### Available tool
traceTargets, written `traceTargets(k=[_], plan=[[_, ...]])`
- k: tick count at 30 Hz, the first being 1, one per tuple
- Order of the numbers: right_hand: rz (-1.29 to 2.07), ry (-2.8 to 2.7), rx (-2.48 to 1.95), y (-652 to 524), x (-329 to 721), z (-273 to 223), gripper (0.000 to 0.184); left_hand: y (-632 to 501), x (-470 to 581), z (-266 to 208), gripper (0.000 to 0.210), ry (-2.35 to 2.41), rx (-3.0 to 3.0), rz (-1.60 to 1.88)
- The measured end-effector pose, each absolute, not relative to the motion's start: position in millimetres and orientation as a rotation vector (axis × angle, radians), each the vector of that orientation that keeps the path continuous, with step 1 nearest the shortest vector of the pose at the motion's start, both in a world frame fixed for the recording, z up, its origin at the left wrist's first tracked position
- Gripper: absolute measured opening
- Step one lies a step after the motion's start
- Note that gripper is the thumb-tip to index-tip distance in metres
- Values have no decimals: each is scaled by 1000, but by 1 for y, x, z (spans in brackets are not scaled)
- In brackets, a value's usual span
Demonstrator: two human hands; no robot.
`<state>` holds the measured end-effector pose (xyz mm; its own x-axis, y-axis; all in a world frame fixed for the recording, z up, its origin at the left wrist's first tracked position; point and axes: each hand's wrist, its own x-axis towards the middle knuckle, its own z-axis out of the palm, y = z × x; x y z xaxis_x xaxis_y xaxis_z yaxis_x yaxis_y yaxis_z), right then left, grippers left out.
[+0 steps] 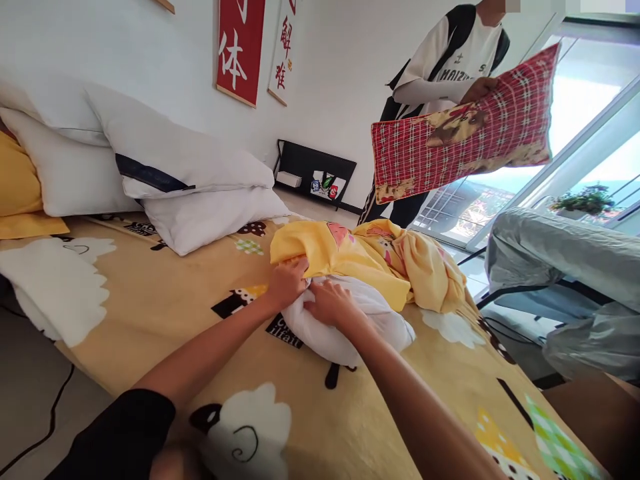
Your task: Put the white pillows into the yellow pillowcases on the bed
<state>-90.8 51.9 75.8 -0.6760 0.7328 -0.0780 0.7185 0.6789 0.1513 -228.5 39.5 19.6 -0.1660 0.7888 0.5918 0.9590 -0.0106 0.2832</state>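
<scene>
In the head view a yellow pillowcase [350, 257] with pink prints lies bunched over the upper end of a white pillow [380, 327]. My left hand [290, 283] is closed on the edge of the pillowcase, at the pillow's left side. Close beside it, my right hand [333, 303] is closed on the white pillow, its fingers bent into the fabric just below the pillowcase edge. How far the pillow reaches inside the case is hidden. Both lie on a tan bedsheet [170, 280] printed with white clouds and dark shapes.
Several white pillows [175, 147] are piled at the left against the wall. Past the bed, a person [450, 60] holds up a red checked pillow [465, 127]. A low black shelf [315, 170] stands by the wall, and a plastic-covered chair [575, 260] at the right.
</scene>
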Motion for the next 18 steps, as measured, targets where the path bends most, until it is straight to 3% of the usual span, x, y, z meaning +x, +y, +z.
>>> traceTargets(k=[9, 14, 18], plan=[[317, 2816, 1643, 43, -41, 61, 45, 36, -234, 1, 10, -1555, -1838, -954], [213, 2846, 1698, 44, -37, 67, 49, 38, -256, -18, 11, -1611, -1827, -1360], [33, 2921, 1760, 52, -24, 73, 51, 30, -260, -26, 35, -1536, -2026, -1665]])
